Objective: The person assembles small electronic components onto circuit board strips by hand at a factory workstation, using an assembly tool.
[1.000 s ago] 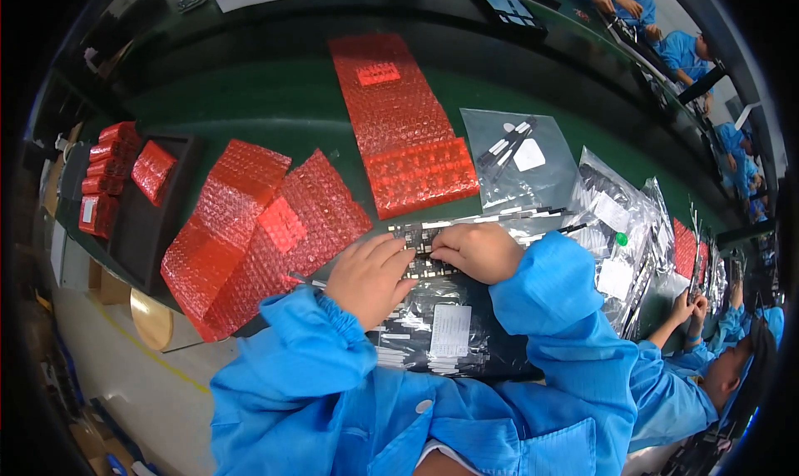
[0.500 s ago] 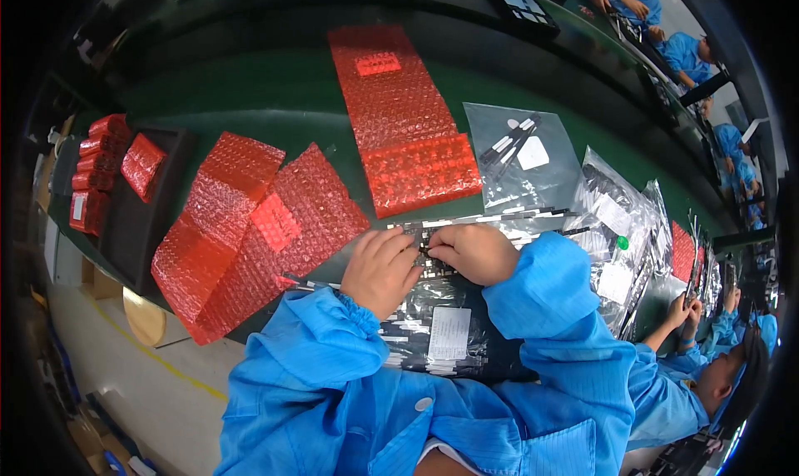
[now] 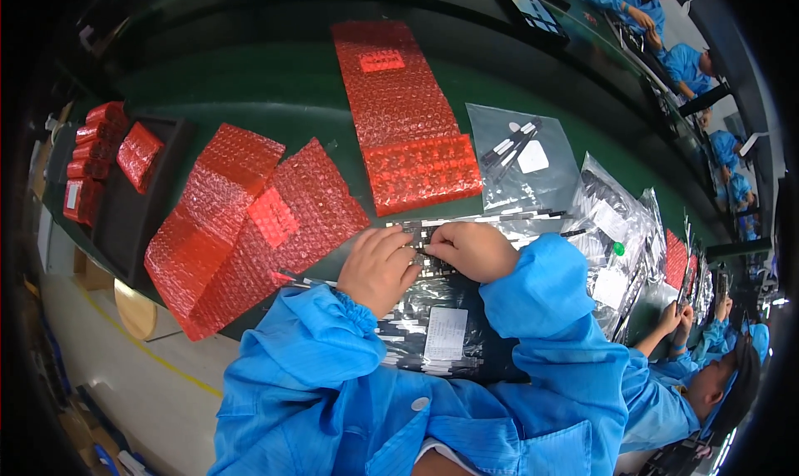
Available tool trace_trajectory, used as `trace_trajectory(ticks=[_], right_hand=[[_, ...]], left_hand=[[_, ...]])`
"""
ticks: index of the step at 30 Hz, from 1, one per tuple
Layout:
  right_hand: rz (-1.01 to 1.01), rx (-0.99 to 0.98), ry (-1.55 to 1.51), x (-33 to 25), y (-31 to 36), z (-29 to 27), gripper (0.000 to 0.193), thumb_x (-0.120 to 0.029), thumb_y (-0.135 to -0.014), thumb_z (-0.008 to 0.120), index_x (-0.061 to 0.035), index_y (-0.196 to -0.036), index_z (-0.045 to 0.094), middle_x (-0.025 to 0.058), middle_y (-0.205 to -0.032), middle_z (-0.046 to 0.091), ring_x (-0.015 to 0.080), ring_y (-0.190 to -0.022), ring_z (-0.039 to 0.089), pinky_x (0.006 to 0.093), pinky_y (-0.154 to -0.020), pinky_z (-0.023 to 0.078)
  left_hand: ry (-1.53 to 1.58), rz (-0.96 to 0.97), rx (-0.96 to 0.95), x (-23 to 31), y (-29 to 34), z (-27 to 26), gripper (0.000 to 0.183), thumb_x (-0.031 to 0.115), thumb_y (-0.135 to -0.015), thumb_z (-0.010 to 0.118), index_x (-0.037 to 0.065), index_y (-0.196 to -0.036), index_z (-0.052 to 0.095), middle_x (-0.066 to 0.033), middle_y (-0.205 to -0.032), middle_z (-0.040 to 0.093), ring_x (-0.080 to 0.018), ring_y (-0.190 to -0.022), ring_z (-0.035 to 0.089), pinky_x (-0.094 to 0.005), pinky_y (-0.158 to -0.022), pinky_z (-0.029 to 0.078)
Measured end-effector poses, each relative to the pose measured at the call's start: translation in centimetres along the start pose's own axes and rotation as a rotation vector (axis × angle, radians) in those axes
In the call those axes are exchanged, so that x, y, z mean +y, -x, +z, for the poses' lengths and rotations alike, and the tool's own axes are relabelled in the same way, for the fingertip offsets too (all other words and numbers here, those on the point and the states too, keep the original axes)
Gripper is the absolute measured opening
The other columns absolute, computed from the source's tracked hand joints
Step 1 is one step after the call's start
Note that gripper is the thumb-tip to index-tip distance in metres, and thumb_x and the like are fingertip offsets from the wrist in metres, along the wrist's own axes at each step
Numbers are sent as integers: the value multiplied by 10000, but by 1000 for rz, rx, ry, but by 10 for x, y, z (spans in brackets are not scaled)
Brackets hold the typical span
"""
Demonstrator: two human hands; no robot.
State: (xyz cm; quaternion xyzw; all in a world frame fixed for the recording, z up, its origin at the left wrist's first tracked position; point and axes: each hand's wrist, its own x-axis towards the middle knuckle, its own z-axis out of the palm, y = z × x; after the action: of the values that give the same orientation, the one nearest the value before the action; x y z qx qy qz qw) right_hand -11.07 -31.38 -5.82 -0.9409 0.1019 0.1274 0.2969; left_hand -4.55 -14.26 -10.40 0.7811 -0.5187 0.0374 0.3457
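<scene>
Clear bag with white label (image 3: pixel 445 334) lay nearest. Just past it, dark-and-white strips (image 3: pixel 431 266) sat under both hands: left hand (image 3: pixel 376 268) palm down, fingers spread from thumb; right hand (image 3: pixel 474 250) fingers bunched on them, couldn't tell if gripping. Beyond: 2 red bubble-wrap pieces (image 3: pixel 395 101), 1 left, 1 ahead.

Two hands (image 3: pixel 379 270) are working; one black tray (image 3: pixel 125 235), one green dot (image 3: pixel 618 249) are showing; red packs (image 3: pixel 140 155) are numbering maybe six, poorly separable.
</scene>
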Motion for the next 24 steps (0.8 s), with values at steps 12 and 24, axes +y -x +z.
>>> trace_trajectory(ticks=[12, 24], right_hand=[[33, 25, 45, 4, -4, 5, 181, -271, -739, 617, -94, -763, 647, 83, -694, 630, 258, -648, 614, 352, -595, 483], [43, 16, 70, 5, -7, 7, 162, -264, -722, 613, -105, -739, 644, 78, -687, 631, 254, -648, 618, 349, -598, 490]], left_hand=[[4, -5, -11, 0, 0, -1, 187, 149, -692, 675, 52, -837, 608, -74, -1009, 569, -250, -1053, 503, -408, -918, 370], [-10, 24, -17, 1, 0, -2, 195, 159, -697, 674, 80, -868, 624, -74, -1008, 569, -251, -1042, 502, -406, -913, 370]])
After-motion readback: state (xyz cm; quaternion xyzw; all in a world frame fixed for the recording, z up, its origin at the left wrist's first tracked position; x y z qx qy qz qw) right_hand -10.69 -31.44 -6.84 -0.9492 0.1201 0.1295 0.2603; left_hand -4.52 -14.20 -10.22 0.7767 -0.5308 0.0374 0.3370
